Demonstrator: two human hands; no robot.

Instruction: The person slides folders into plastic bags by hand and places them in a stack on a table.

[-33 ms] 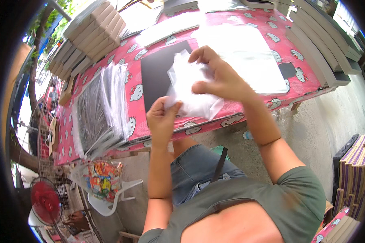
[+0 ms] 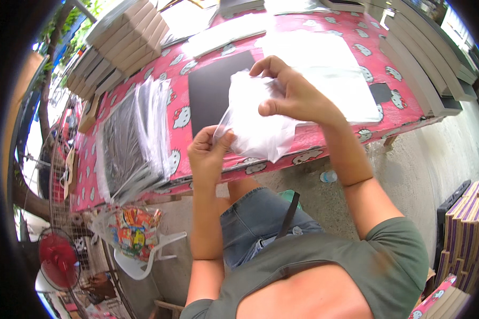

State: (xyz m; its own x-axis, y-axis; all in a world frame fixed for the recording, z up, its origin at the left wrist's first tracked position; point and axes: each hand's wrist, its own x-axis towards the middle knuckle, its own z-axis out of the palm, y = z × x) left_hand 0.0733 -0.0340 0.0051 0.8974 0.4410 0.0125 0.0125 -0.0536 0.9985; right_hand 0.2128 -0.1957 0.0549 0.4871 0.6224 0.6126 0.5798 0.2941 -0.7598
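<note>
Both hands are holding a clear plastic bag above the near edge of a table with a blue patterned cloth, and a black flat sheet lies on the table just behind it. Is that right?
Not quite: the cloth is red with a white cartoon pattern, not blue, as the head view shows. The rest holds: the left hand and right hand hold the clear plastic bag above the table's near edge, with the black flat sheet just behind.

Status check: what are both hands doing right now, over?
Left hand pinching clear plastic bag at its lower corner. Right hand gripping its top. Black sheet lies beneath; nothing in the way.
</note>
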